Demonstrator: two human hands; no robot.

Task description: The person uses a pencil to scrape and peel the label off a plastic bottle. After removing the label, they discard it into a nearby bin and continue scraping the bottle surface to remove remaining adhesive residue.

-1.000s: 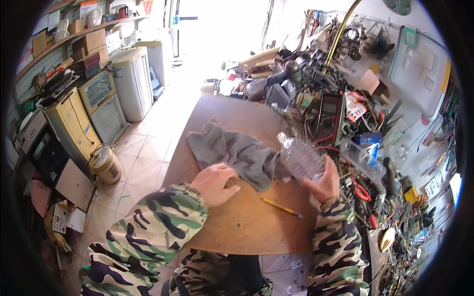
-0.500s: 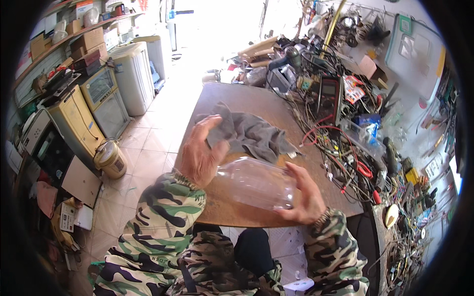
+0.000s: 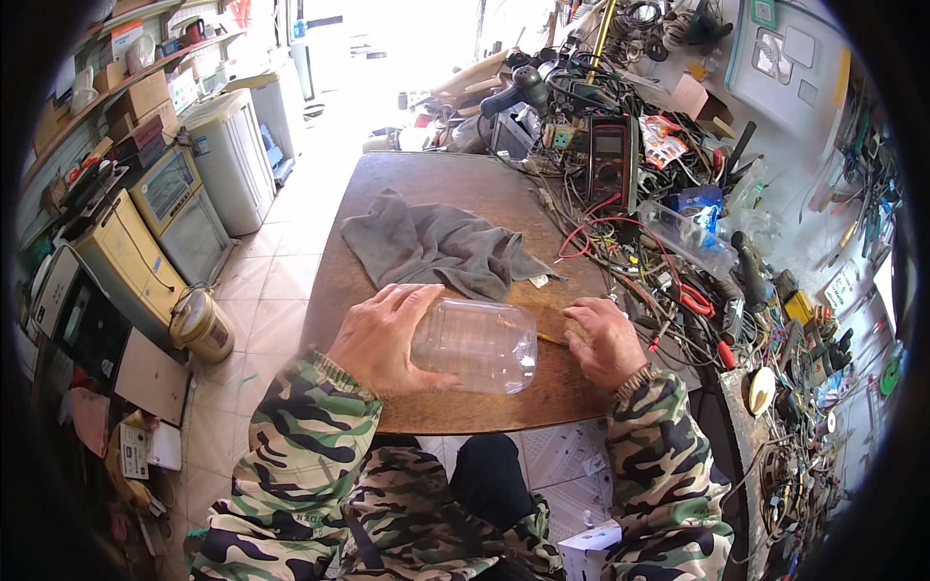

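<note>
A clear plastic bottle [image 3: 480, 344] is tilted on its side over the near part of the brown table [image 3: 407, 416]. My left hand [image 3: 387, 339] grips its left end, with the thumb below and the fingers above, hiding the neck. The broad base points right, toward my right hand [image 3: 608, 341]. That hand is apart from the bottle, its fingers curled. A thin yellowish-brown streak shows beside its fingertips, and I cannot make out whether it is something held or part of the tabletop. Beyond the bottle lies a crumpled grey cloth [image 3: 436, 242].
Along the right side is a heap of cables and tools, with a multimeter [image 3: 612, 160], red-handled pliers [image 3: 696, 300] and a heat gun or dryer [image 3: 523, 89]. A lidded bucket [image 3: 203, 324] stands on the tiled floor at left, near old appliances [image 3: 232, 155].
My right hand has let go of the bottle's base and moved right, its fingers curling. My left hand, open before, has closed on the bottle's other end. The view has shifted slightly.
</note>
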